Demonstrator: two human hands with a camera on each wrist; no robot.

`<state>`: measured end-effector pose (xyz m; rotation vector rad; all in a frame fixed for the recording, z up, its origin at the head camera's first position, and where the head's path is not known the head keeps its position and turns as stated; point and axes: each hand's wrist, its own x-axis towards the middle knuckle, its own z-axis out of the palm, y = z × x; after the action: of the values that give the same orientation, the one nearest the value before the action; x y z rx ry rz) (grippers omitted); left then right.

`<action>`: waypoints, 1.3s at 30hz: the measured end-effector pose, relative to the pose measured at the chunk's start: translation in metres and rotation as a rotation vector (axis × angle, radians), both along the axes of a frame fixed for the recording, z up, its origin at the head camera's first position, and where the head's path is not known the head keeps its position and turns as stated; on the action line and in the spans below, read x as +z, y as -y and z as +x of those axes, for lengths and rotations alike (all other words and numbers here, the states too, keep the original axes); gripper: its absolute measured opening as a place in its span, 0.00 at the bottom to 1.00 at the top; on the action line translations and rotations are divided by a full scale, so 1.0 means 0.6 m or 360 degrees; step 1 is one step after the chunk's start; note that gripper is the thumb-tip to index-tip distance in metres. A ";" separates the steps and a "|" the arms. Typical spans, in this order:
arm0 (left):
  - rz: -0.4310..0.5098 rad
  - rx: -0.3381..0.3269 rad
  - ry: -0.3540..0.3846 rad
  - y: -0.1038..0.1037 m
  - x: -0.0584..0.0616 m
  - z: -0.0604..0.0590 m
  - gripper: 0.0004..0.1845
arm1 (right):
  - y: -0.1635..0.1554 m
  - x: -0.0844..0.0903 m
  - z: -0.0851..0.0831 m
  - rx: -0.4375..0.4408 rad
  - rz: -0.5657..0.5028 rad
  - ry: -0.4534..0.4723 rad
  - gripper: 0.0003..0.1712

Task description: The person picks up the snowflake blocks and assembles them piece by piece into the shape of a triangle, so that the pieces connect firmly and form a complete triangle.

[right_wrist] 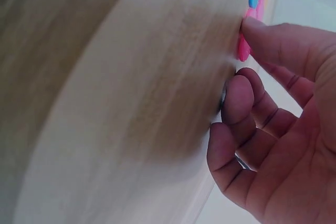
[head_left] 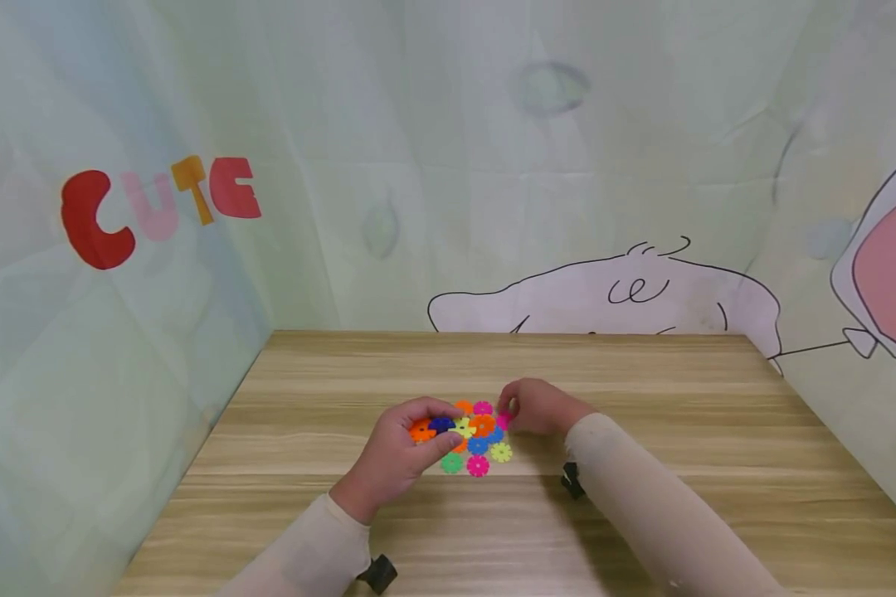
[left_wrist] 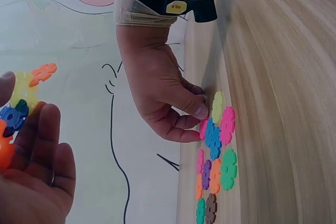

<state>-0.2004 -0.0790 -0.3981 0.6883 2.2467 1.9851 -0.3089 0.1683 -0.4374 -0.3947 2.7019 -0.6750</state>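
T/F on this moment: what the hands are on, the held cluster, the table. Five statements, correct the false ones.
1. The left hand holds a linked group of flower-shaped pieces. True.
2. The right hand is touching a brown piece. False: its fingertips are at a pink piece.
3. The linked group includes a yellow piece and a dark blue piece. True.
4. A green piece lies on the tabletop, in neither hand. True.
5. The tabletop is plain white. False: it has a wood-grain pattern.
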 end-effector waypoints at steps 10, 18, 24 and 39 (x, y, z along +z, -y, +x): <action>-0.0035 0.0022 0.0011 0.000 0.001 0.000 0.12 | -0.010 0.001 0.008 -0.0014 -0.0002 0.0009 0.15; -0.0035 0.0030 0.0026 0.003 -0.001 -0.003 0.12 | -0.021 0.020 0.033 -0.0003 -0.0301 0.0000 0.14; 0.0009 0.0000 0.0034 0.003 0.000 -0.003 0.12 | -0.026 0.056 0.068 0.0069 -0.0626 -0.0023 0.16; 0.0026 0.0016 0.0016 0.004 0.002 -0.001 0.12 | -0.025 0.101 0.136 0.0316 -0.1287 0.0271 0.22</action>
<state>-0.2009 -0.0816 -0.3969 0.6681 2.2357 2.0089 -0.2275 0.1836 -0.3767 -0.7339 2.0834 -1.6332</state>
